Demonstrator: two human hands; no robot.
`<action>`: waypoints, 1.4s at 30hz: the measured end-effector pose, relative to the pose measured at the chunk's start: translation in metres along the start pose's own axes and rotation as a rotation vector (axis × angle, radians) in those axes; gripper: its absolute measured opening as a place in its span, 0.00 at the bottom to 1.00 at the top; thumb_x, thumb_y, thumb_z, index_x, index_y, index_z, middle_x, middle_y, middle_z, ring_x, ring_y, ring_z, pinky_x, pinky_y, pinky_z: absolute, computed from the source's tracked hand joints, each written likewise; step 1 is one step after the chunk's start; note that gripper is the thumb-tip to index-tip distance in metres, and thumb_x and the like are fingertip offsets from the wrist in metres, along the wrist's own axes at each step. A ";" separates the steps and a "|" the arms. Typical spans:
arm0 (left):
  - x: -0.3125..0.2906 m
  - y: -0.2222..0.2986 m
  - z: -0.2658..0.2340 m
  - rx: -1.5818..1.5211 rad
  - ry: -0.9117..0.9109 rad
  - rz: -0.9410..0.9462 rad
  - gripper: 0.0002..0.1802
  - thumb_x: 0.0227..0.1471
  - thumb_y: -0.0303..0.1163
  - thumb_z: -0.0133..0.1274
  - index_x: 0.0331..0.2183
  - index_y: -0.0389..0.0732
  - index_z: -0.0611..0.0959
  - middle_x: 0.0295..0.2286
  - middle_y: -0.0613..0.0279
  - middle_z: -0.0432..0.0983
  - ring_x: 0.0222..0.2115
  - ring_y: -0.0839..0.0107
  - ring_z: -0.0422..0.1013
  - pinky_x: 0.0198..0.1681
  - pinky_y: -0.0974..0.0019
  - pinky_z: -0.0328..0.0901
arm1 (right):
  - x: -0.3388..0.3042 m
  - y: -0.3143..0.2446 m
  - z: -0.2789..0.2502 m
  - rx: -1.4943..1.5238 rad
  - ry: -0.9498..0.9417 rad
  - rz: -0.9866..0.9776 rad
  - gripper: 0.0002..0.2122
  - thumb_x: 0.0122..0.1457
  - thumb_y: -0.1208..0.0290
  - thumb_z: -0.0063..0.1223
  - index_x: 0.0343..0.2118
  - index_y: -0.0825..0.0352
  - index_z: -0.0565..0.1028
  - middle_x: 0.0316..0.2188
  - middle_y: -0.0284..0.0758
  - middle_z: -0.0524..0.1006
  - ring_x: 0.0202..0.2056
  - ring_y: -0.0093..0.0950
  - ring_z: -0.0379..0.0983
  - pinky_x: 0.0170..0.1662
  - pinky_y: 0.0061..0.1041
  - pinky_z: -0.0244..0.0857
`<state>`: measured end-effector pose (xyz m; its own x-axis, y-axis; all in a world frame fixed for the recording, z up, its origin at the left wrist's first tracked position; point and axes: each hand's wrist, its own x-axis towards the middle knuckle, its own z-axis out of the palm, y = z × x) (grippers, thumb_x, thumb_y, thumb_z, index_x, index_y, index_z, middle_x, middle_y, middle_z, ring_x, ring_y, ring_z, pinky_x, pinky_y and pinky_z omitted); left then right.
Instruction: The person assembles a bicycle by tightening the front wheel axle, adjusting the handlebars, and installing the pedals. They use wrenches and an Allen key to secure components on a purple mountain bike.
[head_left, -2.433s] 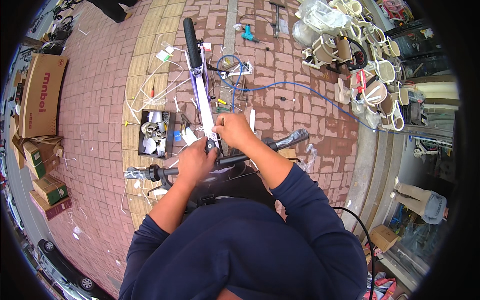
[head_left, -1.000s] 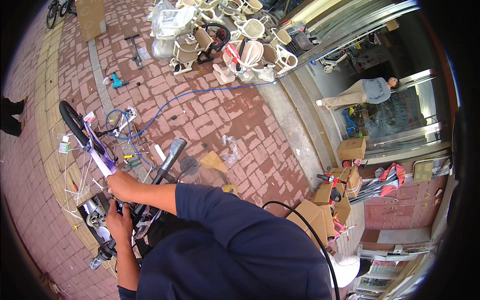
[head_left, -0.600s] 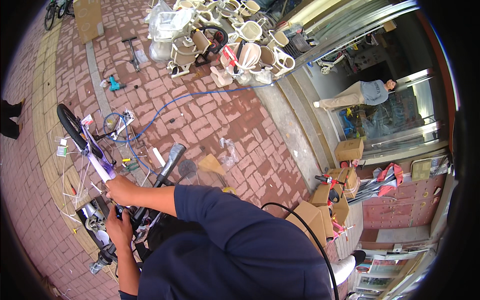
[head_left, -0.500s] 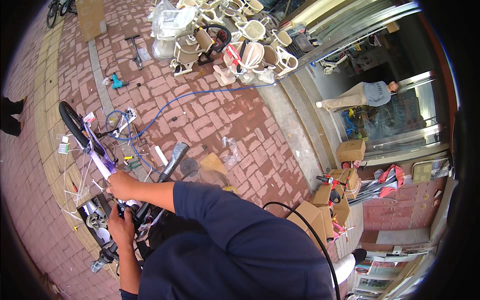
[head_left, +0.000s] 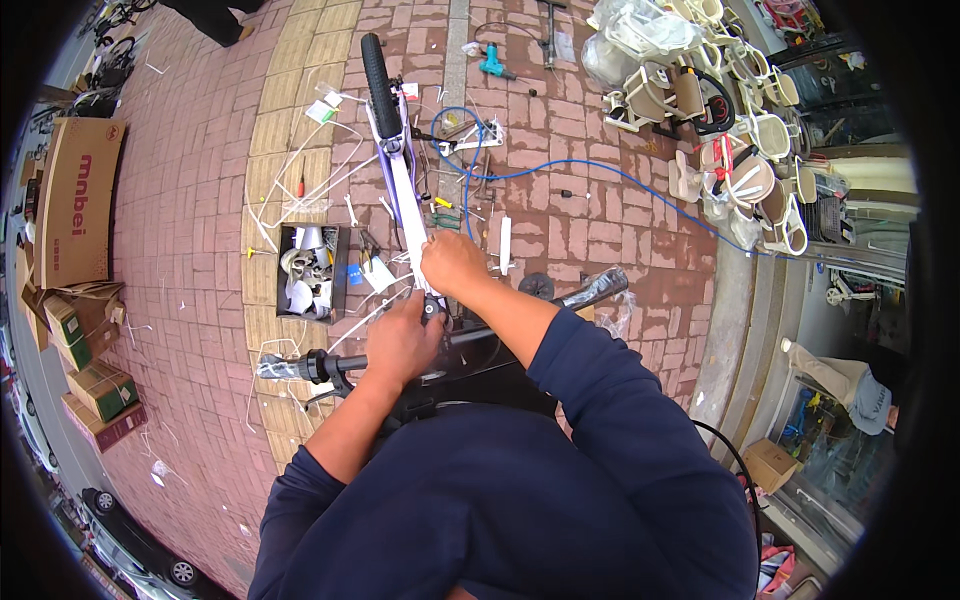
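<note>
On the brick pavement point(head_left: 210, 210), I log the bicycle point(head_left: 404, 185) with handlebar point(head_left: 352, 363) and wheel point(head_left: 378, 90) attached. Left hand point(head_left: 403, 338) wraps the stem point(head_left: 431, 309); right hand point(head_left: 456, 265) curls by the white tube point(head_left: 412, 226), contents hidden, cannot tell. Stem work looks unfinished.

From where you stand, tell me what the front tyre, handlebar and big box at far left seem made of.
Front tyre: probably rubber, matte black with textured tread. Handlebar: likely metal, given its slim, smooth tube, though the black finish hides the base. Big box: apparently cardboard, brown and dull, with flat printed panels.
</note>
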<state>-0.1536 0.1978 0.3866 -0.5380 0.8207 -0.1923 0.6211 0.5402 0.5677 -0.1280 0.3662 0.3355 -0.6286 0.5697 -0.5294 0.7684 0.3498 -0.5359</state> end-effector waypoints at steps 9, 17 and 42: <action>-0.009 -0.014 -0.007 -0.011 -0.006 -0.047 0.25 0.54 0.42 0.64 0.49 0.37 0.81 0.31 0.50 0.81 0.32 0.47 0.79 0.33 0.46 0.72 | 0.006 -0.028 0.001 -0.013 -0.095 0.099 0.16 0.61 0.65 0.49 0.39 0.71 0.84 0.41 0.56 0.83 0.46 0.56 0.80 0.51 0.51 0.73; -0.009 -0.014 0.000 -0.030 -0.012 -0.069 0.26 0.55 0.39 0.63 0.51 0.37 0.81 0.32 0.46 0.82 0.31 0.45 0.78 0.34 0.48 0.72 | 0.064 0.016 0.052 -0.259 -0.361 -0.002 0.16 0.59 0.71 0.49 0.44 0.70 0.85 0.46 0.53 0.82 0.48 0.51 0.81 0.51 0.46 0.74; -0.031 -0.002 -0.009 -0.149 -0.084 -0.233 0.29 0.53 0.45 0.65 0.52 0.39 0.84 0.31 0.43 0.83 0.33 0.46 0.80 0.39 0.51 0.72 | -0.046 0.038 -0.026 0.272 -0.257 -0.191 0.08 0.60 0.74 0.65 0.35 0.75 0.81 0.25 0.39 0.83 0.25 0.26 0.81 0.29 0.27 0.76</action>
<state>-0.1433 0.1693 0.3983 -0.6036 0.6934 -0.3935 0.3921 0.6879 0.6108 -0.0668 0.3723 0.3567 -0.7930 0.2974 -0.5317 0.5966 0.2025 -0.7765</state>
